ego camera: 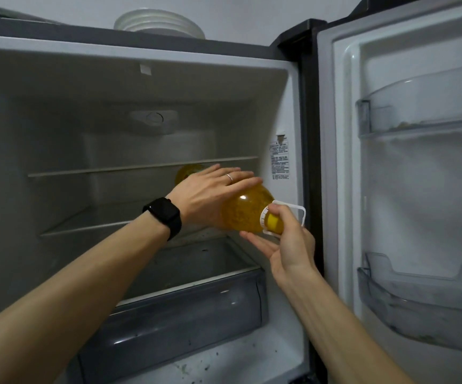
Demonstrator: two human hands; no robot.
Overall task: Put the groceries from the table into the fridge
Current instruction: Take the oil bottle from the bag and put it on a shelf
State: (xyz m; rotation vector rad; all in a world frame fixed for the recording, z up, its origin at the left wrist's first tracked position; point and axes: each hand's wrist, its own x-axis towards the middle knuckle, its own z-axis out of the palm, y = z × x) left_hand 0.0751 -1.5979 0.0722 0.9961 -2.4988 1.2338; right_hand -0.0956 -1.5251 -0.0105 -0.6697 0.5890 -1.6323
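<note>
Open grey fridge (58,120), door swung to the right; two clear door bins (423,115) on its inner side; stack of white round plates (159,23) on top; upper glass shelf (99,171) and lower glass shelf (85,225) inside; smoky clear plastic drawer (174,314) beneath. Clear plastic bottle of yellow oil (245,212) between the two shelves, at the right side of the compartment, on its side; long axis running front-right to back-left, yellow cap and white carry handle (296,214) toward the person, base pointing inward. Left hand (210,189), black watch (164,217) on the wrist, lies flat on the bottle's upper side, fingers straight; right hand (288,245) grips the cap end from below, thumb curled over it.
</note>
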